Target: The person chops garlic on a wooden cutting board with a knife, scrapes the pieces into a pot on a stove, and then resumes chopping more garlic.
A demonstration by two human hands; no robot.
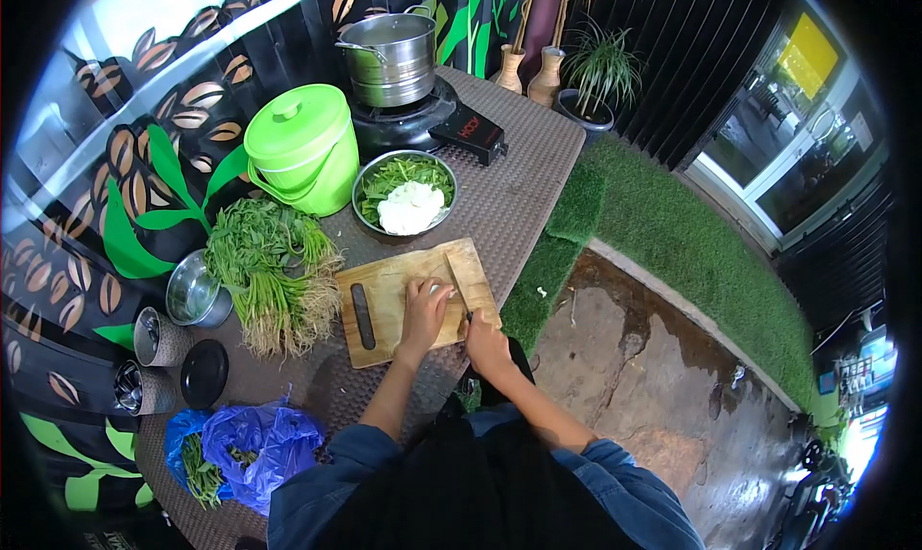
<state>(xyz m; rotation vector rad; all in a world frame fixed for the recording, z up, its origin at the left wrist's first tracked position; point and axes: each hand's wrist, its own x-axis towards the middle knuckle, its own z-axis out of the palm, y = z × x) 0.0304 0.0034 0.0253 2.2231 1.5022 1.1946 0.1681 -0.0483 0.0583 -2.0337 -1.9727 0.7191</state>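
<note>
On the wooden cutting board my right hand is wrapped round the handle of a knife, its blade pointing away from me across the board's right part. Just left of the blade, my left hand has its fingers bent together over the board. A small whitish bit shows at its fingertips, too small to name. Beyond the board stands a metal bowl with cut green leaves and a white heap. Left of the board lies a big bunch of leafy greens with roots.
A lidded green bucket and a steel pot on a gas stove stand at the back. To the left are an empty metal bowl, cutlery holders, a black lid and blue plastic bags. The table's edge runs on the right.
</note>
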